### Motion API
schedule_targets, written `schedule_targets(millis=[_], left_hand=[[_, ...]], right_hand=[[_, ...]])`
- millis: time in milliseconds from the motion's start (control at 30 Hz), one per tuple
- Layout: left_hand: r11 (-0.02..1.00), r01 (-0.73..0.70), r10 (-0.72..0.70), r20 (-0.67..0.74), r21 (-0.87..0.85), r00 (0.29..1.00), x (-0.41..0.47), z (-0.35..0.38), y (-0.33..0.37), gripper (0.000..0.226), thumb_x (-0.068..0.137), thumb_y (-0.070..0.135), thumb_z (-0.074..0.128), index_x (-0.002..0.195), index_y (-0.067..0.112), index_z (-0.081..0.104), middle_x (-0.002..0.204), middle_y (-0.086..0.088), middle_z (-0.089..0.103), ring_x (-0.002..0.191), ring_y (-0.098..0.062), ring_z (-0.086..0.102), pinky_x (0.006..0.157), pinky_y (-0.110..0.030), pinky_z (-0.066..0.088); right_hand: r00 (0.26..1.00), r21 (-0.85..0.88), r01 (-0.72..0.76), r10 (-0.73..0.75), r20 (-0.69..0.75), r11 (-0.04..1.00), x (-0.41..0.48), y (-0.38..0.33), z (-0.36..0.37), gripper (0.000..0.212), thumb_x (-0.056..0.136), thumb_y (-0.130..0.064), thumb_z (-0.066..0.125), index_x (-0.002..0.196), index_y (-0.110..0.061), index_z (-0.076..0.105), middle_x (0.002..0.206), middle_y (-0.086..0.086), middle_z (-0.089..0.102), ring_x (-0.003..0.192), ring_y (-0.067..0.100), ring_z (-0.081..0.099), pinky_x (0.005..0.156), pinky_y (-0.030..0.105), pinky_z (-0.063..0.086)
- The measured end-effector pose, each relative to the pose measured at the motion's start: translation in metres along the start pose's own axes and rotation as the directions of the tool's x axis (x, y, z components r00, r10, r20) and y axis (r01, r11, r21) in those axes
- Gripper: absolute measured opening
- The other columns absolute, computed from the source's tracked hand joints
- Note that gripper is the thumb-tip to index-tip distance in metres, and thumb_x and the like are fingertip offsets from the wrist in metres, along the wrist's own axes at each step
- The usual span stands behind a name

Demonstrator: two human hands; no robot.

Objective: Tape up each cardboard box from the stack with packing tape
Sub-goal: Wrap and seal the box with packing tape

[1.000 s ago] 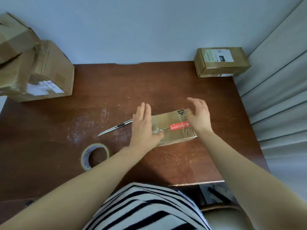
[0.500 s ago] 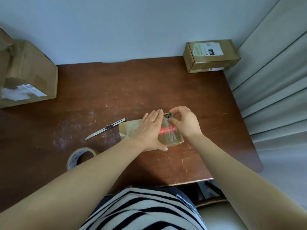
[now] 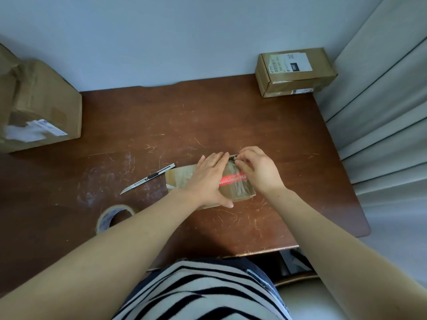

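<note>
Brown cardboard: the box (image 3: 240, 192) lies flat on the table (image 3: 208, 116), towards its front edge and straight before me. Clear tape and a red strip run across its top. My left hand (image 3: 209, 181) lies flat on the box, fingers straight and close together, thumb spread along the near edge, pressing down. My right hand (image 3: 260, 173) is curled at the far right corner of the box, thumb and fingertips pinched on the edge there. The knife (image 3: 147, 179) lies just left of the box, blade pointing away from it. The tape roll (image 3: 101, 221) lies flat, nearer me on the left, partly behind my left forearm. A big box (image 3: 46, 100) stands far left. A labelled box (image 3: 295, 72) sits in the far right corner, by the curtain (image 3: 381, 112).
</note>
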State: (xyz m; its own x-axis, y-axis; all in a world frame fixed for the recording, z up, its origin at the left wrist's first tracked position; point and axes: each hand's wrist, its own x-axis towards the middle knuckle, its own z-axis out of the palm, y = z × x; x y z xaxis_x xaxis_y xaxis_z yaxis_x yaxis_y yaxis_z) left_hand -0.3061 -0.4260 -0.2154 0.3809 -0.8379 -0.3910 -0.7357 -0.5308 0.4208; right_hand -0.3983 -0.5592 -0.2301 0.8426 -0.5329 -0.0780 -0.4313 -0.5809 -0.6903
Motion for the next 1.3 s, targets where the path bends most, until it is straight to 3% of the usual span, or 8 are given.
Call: schedule_targets(millis=[133, 267, 333, 467, 700, 967, 1133, 1300], left_hand=[[1.000, -0.008, 0.008, 0.000, 0.014, 1.000, 0.000, -0.001, 0.000, 0.127, 0.064, 0.050, 0.083, 0.154, 0.020, -0.002, 0.161, -0.004, 0.001, 0.148, -0.018, -0.004, 0.115, -0.033, -0.012], [0.999, -0.023, 0.023, 0.015, 0.045, 1.000, -0.001, -0.003, -0.001, 0.123, 0.066, 0.053, 0.081, 0.154, 0.022, 0.000, 0.161, -0.005, -0.001, 0.148, -0.019, -0.005, 0.116, -0.033, -0.011], [0.997, -0.032, 0.030, 0.026, 0.066, 0.999, 0.000, -0.005, -0.001, 0.121, 0.067, 0.054, 0.079, 0.154, 0.023, 0.000, 0.161, -0.005, -0.003, 0.148, -0.019, -0.006, 0.116, -0.032, -0.011], [0.988, -0.037, 0.029, 0.059, 0.150, 0.998, 0.000, -0.008, 0.000, 0.119, 0.069, 0.059, 0.074, 0.154, 0.022, -0.001, 0.161, -0.006, -0.005, 0.148, -0.021, -0.006, 0.117, -0.033, -0.008], [0.919, -0.034, 0.028, 0.020, 0.394, 0.999, -0.001, -0.009, 0.010, 0.109, 0.079, 0.065, 0.061, 0.154, 0.018, -0.002, 0.161, -0.009, -0.007, 0.148, -0.023, -0.005, 0.121, -0.036, 0.005], [0.940, -0.032, 0.038, -0.013, 0.339, 0.999, -0.004, -0.004, 0.019, 0.105, 0.083, 0.051, 0.065, 0.153, 0.012, -0.003, 0.160, -0.004, -0.016, 0.148, -0.015, -0.011, 0.117, -0.030, 0.017], [0.952, -0.025, 0.036, -0.030, 0.306, 0.999, -0.008, 0.011, 0.023, 0.102, 0.088, 0.057, 0.053, 0.151, 0.008, -0.010, 0.159, -0.005, -0.018, 0.147, -0.015, -0.012, 0.119, -0.029, 0.001], [0.945, -0.010, 0.025, -0.041, 0.328, 0.999, -0.006, 0.014, 0.028, 0.098, 0.092, 0.049, 0.054, 0.151, 0.005, -0.010, 0.159, -0.009, -0.016, 0.148, -0.018, -0.011, 0.117, -0.027, -0.002]], right_hand=[[0.996, -0.035, 0.084, -0.084, 0.014, 0.996, -0.005, 0.003, -0.003, 0.019, 0.091, -0.006, 0.055, 0.103, -0.004, 0.070, 0.120, 0.005, 0.060, 0.106, 0.018, 0.057, 0.085, 0.024, 0.046], [0.999, 0.118, -0.044, 0.046, -0.013, 0.992, -0.006, 0.004, -0.007, 0.031, 0.088, 0.004, 0.047, 0.107, -0.008, 0.069, 0.116, 0.003, 0.064, 0.109, 0.016, 0.058, 0.095, 0.031, 0.048], [0.997, 0.147, -0.074, 0.075, -0.001, 0.986, -0.005, 0.003, -0.008, 0.038, 0.090, 0.004, 0.044, 0.118, -0.011, 0.065, 0.118, 0.002, 0.064, 0.111, 0.015, 0.058, 0.098, 0.027, 0.046], [0.998, 0.044, -0.002, -0.001, 0.055, 0.999, -0.009, 0.002, -0.008, 0.045, 0.089, 0.007, 0.042, 0.126, -0.010, 0.062, 0.133, 0.004, 0.055, 0.123, 0.016, 0.049, 0.100, 0.020, 0.039], [0.978, -0.208, 0.135, -0.097, 0.183, 0.969, -0.014, 0.002, -0.006, 0.043, 0.093, -0.002, 0.047, 0.135, -0.006, 0.052, 0.145, 0.009, 0.042, 0.132, 0.025, 0.043, 0.099, 0.037, 0.046], [0.990, -0.068, 0.034, -0.025, 0.139, 0.997, -0.016, 0.000, -0.006, 0.045, 0.092, 0.003, 0.045, 0.134, -0.011, 0.054, 0.144, 0.004, 0.043, 0.131, 0.019, 0.043, 0.103, 0.032, 0.042], [0.991, 0.060, -0.074, 0.067, 0.120, 0.995, -0.021, -0.005, -0.008, 0.063, 0.092, -0.002, 0.040, 0.151, -0.020, 0.024, 0.146, 0.005, 0.044, 0.128, 0.019, 0.048, 0.103, 0.028, 0.042], [0.989, 0.084, -0.126, 0.118, 0.092, 0.988, -0.023, -0.005, -0.005, 0.060, 0.092, -0.002, 0.038, 0.149, -0.018, 0.029, 0.145, 0.004, 0.047, 0.132, 0.018, 0.045, 0.108, 0.025, 0.036]])
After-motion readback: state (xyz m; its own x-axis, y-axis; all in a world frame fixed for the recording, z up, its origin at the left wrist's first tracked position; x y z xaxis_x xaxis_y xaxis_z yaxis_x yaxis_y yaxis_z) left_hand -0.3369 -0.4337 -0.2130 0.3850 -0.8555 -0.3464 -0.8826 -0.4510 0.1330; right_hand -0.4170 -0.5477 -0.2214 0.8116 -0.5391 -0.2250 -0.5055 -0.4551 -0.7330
